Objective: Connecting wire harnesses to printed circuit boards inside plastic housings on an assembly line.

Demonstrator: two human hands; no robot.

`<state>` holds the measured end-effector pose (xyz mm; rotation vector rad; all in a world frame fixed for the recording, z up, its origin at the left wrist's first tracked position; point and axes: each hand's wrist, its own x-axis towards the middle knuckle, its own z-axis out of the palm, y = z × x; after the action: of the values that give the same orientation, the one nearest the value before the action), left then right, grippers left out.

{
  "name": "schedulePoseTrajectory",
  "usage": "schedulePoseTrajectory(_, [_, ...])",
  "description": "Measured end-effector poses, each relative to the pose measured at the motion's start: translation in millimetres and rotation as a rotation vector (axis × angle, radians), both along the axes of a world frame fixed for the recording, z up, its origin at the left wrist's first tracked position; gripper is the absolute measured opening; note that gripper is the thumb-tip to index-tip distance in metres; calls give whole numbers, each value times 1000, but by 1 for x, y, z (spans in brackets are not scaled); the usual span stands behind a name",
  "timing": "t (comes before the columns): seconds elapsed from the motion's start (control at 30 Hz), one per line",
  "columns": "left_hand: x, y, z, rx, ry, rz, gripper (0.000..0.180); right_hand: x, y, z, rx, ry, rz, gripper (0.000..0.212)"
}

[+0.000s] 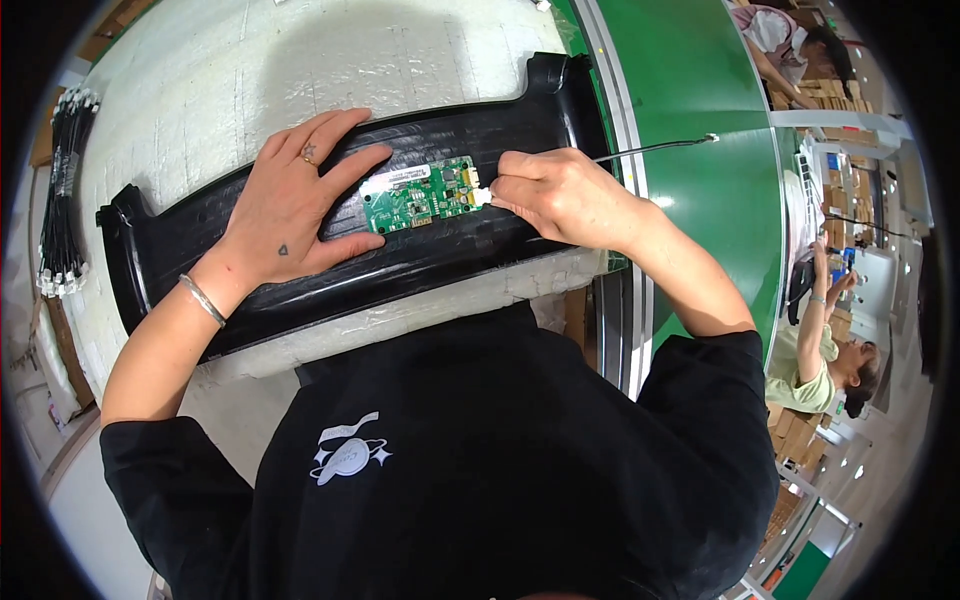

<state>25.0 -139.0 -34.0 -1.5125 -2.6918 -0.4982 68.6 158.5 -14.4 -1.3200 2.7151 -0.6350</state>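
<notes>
While our left hand (pixel 285 205) spreads flat over the black molded panel (pixel 430 262), our right hand (pixel 575 195) pinches a white connector plug (pixel 484 196) at the 3 o'clock end of a green printed circuit board (pixel 420 205). The board lies on the panel, toward 11 o'clock from the center of our view, with a white label (pixel 405 176) along its upper edge. Our left hand closes on nothing: its thumb and index finger stand wide apart, with the fingertip at the board's 11 o'clock edge and the thumb between 7 and 8 o'clock. The fingertips of our right hand are drawn together on the plug; we cannot tell whether it is fully seated. A dark cable (pixel 650 148) runs out from behind this hand toward 2 o'clock, ending in a small pale connector; our hand hides whether cable and plug join.

Under the panel we see a white wrapped block (pixel 200 115). Between 9 and 10 o'clock lies a bundle of black cables (pixel 68 190) with white ends. A green tabletop (pixel 700 90) spreads between 1 and 2 o'clock, past a metal rail (pixel 620 110). Farther off are 2 co-workers, 1 in a light green top (pixel 815 345) near 3 o'clock, the other near 2 o'clock.
</notes>
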Motion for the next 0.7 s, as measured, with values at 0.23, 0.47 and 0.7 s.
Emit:
schedulePoseTrajectory(0.23, [-3, 7, 9, 21, 33, -15, 67, -5, 0, 13, 50, 56, 66, 6])
schedulePoseTrajectory(0.47, [2, 0, 2, -7, -57, 31, 80, 26, 17, 38, -132, -15, -4, 49])
schedulePoseTrajectory(0.7, [-7, 12, 44, -139, -138, -114, 75, 80, 24, 0, -122, 385, -209, 10])
